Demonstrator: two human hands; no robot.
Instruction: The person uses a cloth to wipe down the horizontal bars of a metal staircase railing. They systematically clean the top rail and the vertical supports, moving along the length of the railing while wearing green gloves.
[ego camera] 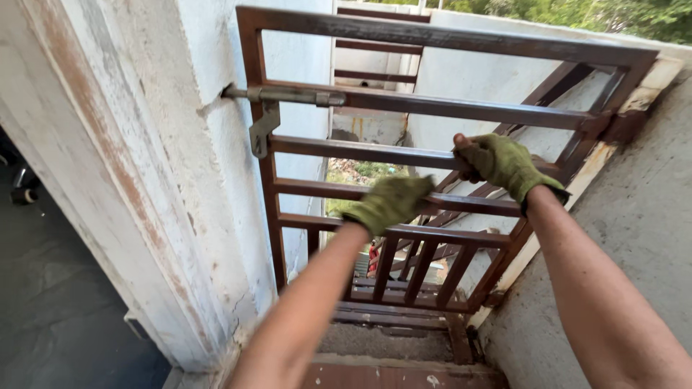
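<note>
The brown metal gate (432, 108) runs its bars from 9 to 3 o'clock, with the right hand (504, 164) clenched on one bar and the left hand (389, 203), toward 7 o'clock and blurred, curling its fingers (414, 189) over the next bar down.

A tall white plaster wall (144, 180) stands on the left, with the paint worn off in brown and pink streaks and little cracks near the bottom. Beside it, far left, is a dark grey floor (43, 302) in shadow, and a small dark thing with a round pale end (25, 189) lies there, too blurry to tell what it is. On the right is a rough grey concrete wall (641, 216). Farther back stands another white wall (490, 79). Green leafy trees (577, 13) show at the very top. Low down is a patch of green plants and dirt (353, 173).
</note>
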